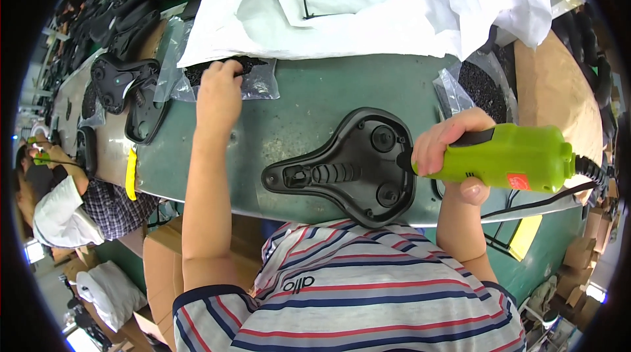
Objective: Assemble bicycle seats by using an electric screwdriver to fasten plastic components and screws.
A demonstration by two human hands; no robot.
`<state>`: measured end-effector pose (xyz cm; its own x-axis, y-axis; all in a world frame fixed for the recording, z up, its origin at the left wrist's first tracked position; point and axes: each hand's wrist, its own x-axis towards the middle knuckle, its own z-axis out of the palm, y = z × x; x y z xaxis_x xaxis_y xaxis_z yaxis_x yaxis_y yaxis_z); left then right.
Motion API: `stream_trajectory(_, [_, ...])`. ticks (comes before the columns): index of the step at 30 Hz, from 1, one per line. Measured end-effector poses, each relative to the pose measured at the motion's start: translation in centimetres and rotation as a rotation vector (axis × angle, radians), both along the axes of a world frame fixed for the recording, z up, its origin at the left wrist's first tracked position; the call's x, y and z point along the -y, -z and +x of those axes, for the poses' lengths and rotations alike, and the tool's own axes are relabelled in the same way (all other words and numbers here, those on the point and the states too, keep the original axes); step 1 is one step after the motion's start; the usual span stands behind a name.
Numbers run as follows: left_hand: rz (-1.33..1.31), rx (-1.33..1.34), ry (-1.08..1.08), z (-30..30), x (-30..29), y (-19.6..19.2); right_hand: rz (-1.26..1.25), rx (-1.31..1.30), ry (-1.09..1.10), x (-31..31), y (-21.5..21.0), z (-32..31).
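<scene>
A black bicycle saddle (309,173) lies underside up on the green table in front of me, its narrow nose to the left. My right hand (453,148) is wrapped round a lime-green corded electric screwdriver (519,158). Its dark front end is over the saddle's wide right end; whether they touch I cannot tell. Farther left, my left hand (221,92) reaches into a clear plastic bag (263,86) of small black parts (253,63). Its fingers are bent together among these parts, and their tips are partly hidden.
White sheeting (368,30) with black pieces on it covers the table's far side. Black saddle parts (115,82) and a yellow-handled tool (131,174) lie left. Another bag of black parts (483,89) stands right, near the cord (545,202). A co-worker (66,201) sits far left.
</scene>
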<state>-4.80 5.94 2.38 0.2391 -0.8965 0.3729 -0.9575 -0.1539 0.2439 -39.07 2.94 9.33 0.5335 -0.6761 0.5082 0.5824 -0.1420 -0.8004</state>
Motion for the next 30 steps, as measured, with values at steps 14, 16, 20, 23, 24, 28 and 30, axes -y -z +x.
stream_trajectory(14, [0.218, -0.123, -0.018, 3.3, 3.1, -0.4, -0.033, -0.075, -0.035, 0.0, -0.5, -0.4])
stream_trajectory(16, [0.254, -0.156, -0.011, 4.3, 3.4, 0.1, -0.038, -0.066, -0.05, 0.0, -0.4, -0.4])
stream_trajectory(20, [0.245, -0.266, 0.01, 5.5, 3.5, 0.6, -0.021, -0.019, -0.031, 0.2, -0.1, -0.1])
stream_trajectory(23, [0.131, -0.369, -0.06, 5.0, 3.7, -0.1, -0.064, 0.028, -0.035, 0.5, 0.3, -0.1])
stream_trajectory(24, [0.136, -0.487, -0.097, 4.6, 3.6, -0.5, -0.076, 0.042, -0.037, 0.5, 0.3, -0.2])
stream_trajectory(28, [-0.019, -0.887, -0.095, 3.7, 1.7, -0.9, -0.03, 0.067, -0.038, 0.1, 0.2, 0.0])
stream_trajectory(30, [-0.163, -1.577, 0.126, -0.3, 0.7, -1.7, -0.018, 0.056, -0.016, 0.1, 0.7, -0.4])
